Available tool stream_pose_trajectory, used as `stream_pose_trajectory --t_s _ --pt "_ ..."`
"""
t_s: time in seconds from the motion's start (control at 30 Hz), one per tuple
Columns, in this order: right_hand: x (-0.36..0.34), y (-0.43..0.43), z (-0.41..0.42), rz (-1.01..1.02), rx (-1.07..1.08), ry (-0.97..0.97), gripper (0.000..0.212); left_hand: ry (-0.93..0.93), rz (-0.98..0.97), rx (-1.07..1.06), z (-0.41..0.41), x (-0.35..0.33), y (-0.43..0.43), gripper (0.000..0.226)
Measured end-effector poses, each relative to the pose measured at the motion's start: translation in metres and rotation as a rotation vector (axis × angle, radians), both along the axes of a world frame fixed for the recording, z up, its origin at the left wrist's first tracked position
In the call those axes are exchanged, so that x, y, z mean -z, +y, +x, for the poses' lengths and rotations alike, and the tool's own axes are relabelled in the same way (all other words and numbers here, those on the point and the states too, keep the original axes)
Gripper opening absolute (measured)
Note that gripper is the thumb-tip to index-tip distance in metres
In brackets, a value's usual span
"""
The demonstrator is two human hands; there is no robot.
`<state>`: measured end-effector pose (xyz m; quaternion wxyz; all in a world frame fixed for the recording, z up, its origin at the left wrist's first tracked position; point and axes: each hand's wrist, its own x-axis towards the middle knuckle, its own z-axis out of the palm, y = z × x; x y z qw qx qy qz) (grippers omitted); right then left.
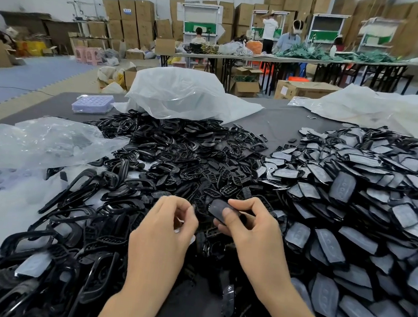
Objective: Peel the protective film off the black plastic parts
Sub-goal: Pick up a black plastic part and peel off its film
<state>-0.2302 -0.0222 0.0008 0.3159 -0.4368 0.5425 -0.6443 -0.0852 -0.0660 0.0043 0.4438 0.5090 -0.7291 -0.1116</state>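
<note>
Black part point(218, 208), one, in right hand point(255, 235)

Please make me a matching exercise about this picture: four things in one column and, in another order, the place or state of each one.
1 right hand
2 film-covered parts
3 lilac tray
4 white bag

a at the far left corner of the table
b holds one black part
c heaped at the right
d behind the bare black frames

Pairs: 1-b, 2-c, 3-a, 4-d
</note>
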Motion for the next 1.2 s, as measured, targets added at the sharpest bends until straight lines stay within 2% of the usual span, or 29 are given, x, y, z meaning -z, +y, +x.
stream_pose_trajectory --t_s 0.1,0.13,0.2,0.27,0.3,0.4,0.43,0.47,0.53,0.57,0.63,0.7,0.77,0.93,1.2 --pt "-0.001 -0.002 -0.006 0.001 0.023 -0.137 0.015 -0.001 0.051 -0.024 0.006 -0.002 -0.004 0.021" --pt "-0.002 -0.002 -0.008 0.003 0.021 -0.186 0.011 -0.046 0.053 -0.012 0.008 0.000 -0.006 0.023" --pt "-0.004 -0.003 -0.009 0.005 0.010 -0.281 0.010 -0.229 0.012 -0.005 0.010 0.002 -0.006 0.009" --pt "-0.006 -0.002 -0.011 0.006 0.003 -0.359 0.010 -0.385 -0.004 0.006 0.008 0.006 -0.008 0.037" --pt "-0.007 -0.002 -0.011 0.005 -0.001 -0.391 0.011 -0.394 -0.006 0.004 0.008 0.004 -0.007 0.037" --pt "-0.009 -0.001 -0.012 0.001 -0.016 -0.445 0.012 -0.413 -0.024 -0.001 0.010 0.001 -0.004 0.015" --pt "-0.009 -0.001 -0.012 0.004 -0.021 -0.448 0.012 -0.454 -0.037 -0.003 0.011 0.002 -0.004 0.016" --pt "-0.009 -0.001 -0.012 0.007 -0.025 -0.444 0.012 -0.471 -0.034 -0.006 0.011 0.005 -0.006 0.031" --pt "-0.010 -0.001 -0.011 0.005 -0.035 -0.427 0.012 -0.421 -0.039 -0.001 0.012 0.004 -0.007 0.053" --pt "-0.010 -0.001 -0.011 0.005 -0.040 -0.414 0.012 -0.361 -0.065 0.011 0.011 0.002 -0.007 0.050" --pt "-0.010 -0.001 -0.010 0.007 -0.051 -0.372 0.013 -0.114 -0.036 0.081 0.008 -0.004 -0.005 0.031" --pt "-0.011 0.000 -0.008 0.005 -0.079 -0.330 0.014 0.165 0.114 0.204 0.004 -0.009 -0.002 0.020" --pt "-0.011 0.001 -0.006 0.000 -0.119 -0.290 0.014 0.326 0.260 0.298 0.000 -0.012 0.000 0.013" --pt "-0.010 0.003 -0.003 0.016 -0.164 -0.206 0.015 0.331 0.320 0.359 -0.002 -0.013 0.001 0.016" --pt "-0.009 0.001 -0.003 -0.008 -0.157 -0.232 0.016 0.359 0.391 0.431 -0.002 -0.010 -0.004 0.022"
